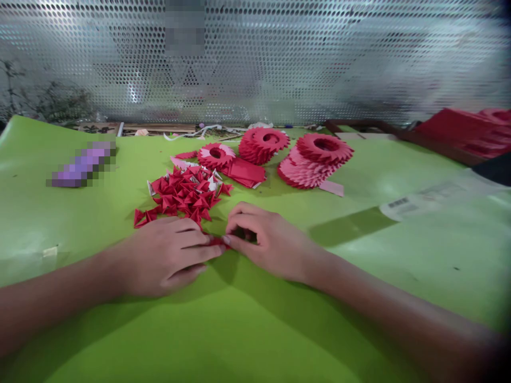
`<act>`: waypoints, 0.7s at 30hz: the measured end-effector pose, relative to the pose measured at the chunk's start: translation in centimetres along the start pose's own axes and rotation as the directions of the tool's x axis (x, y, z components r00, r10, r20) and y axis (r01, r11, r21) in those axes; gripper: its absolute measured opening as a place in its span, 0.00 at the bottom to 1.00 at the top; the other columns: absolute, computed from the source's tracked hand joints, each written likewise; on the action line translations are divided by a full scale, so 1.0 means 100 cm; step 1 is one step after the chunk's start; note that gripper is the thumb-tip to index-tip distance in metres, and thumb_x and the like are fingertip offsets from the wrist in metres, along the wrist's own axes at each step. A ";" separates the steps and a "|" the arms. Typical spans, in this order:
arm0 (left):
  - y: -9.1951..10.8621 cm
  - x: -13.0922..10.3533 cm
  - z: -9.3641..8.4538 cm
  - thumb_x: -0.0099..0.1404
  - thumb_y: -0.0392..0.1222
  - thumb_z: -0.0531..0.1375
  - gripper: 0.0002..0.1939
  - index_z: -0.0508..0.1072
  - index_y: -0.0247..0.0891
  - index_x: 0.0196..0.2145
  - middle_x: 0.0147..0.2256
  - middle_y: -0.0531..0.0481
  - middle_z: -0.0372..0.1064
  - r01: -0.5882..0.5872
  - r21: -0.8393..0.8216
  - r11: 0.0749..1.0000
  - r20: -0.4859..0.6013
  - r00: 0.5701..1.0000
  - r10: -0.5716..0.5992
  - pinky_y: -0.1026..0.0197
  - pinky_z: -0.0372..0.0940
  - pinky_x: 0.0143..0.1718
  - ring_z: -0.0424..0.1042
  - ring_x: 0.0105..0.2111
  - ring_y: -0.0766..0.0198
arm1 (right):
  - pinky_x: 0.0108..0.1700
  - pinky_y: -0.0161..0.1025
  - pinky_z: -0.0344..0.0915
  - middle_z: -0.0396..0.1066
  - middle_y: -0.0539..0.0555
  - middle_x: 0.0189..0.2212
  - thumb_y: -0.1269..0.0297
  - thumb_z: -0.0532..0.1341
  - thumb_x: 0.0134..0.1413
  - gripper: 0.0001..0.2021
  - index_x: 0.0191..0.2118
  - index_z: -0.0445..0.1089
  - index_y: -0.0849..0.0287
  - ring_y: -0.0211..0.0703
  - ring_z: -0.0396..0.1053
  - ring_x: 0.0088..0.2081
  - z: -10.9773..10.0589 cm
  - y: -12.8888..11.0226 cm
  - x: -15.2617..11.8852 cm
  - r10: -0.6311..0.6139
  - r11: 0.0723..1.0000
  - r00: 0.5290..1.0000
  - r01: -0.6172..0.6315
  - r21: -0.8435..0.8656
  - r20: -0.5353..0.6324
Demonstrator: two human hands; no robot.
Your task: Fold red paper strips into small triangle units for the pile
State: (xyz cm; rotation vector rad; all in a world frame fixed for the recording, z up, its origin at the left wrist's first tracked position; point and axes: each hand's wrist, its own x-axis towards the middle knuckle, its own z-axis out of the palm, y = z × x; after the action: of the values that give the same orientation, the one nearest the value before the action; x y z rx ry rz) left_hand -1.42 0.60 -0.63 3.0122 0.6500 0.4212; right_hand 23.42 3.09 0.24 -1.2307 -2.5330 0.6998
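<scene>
A small red paper piece (216, 242) lies between my two hands, low over the green tabletop. My left hand (170, 256) is closed on its left part, palm down, with the fingers covering much of it. At its right end my right hand (265, 239) pinches it between thumb and index finger. Just beyond my left hand is a heap of folded red paper triangles (186, 191), a few of them white. Behind the heap are a small red and pink paper ring (216, 155) and a stack of flat red paper (244, 172).
Two taller ring stacks, one red (261, 146) and one red and pink (311, 165), stand at the back centre. A purple object (83, 165) lies at the left. Clear plastic packaging (423, 199) and red paper in a tray (467, 130) are at the right. A perforated metal panel (255, 64) rises behind.
</scene>
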 end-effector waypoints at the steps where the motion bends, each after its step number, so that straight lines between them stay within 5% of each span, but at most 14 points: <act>1: 0.000 0.000 0.000 0.76 0.39 0.53 0.16 0.73 0.35 0.57 0.50 0.44 0.78 0.006 -0.003 1.000 0.010 1.000 -0.005 0.50 0.70 0.47 0.74 0.46 0.54 | 0.36 0.39 0.63 0.73 0.54 0.41 0.61 0.60 0.67 0.09 0.38 0.73 0.59 0.42 0.71 0.35 0.000 0.000 0.000 0.004 1.000 1.000 -0.004 -0.001 0.002; 15: 0.001 0.002 -0.002 0.77 0.40 0.53 0.16 0.75 0.37 0.55 0.48 0.44 0.77 0.053 -0.023 0.998 0.068 0.996 -0.051 0.50 0.67 0.46 0.71 0.47 0.52 | 0.34 0.39 0.63 0.73 0.54 0.41 0.59 0.59 0.68 0.11 0.37 0.73 0.59 0.41 0.70 0.34 0.001 -0.001 0.000 -0.007 1.000 1.000 0.006 -0.027 -0.007; 21: 0.003 0.003 -0.004 0.76 0.40 0.54 0.14 0.76 0.38 0.54 0.46 0.46 0.77 0.080 -0.041 0.996 0.074 0.994 -0.077 0.50 0.66 0.46 0.71 0.46 0.54 | 0.40 0.46 0.68 0.74 0.58 0.45 0.55 0.58 0.68 0.12 0.46 0.70 0.59 0.49 0.72 0.41 0.003 0.000 -0.002 -0.054 0.992 0.998 0.051 -0.116 -0.026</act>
State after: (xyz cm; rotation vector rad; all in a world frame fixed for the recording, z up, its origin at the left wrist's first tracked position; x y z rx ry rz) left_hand -1.16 0.47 -0.19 2.9333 0.7399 0.3173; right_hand 23.43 2.90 -0.02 -1.1956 -2.6036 0.5269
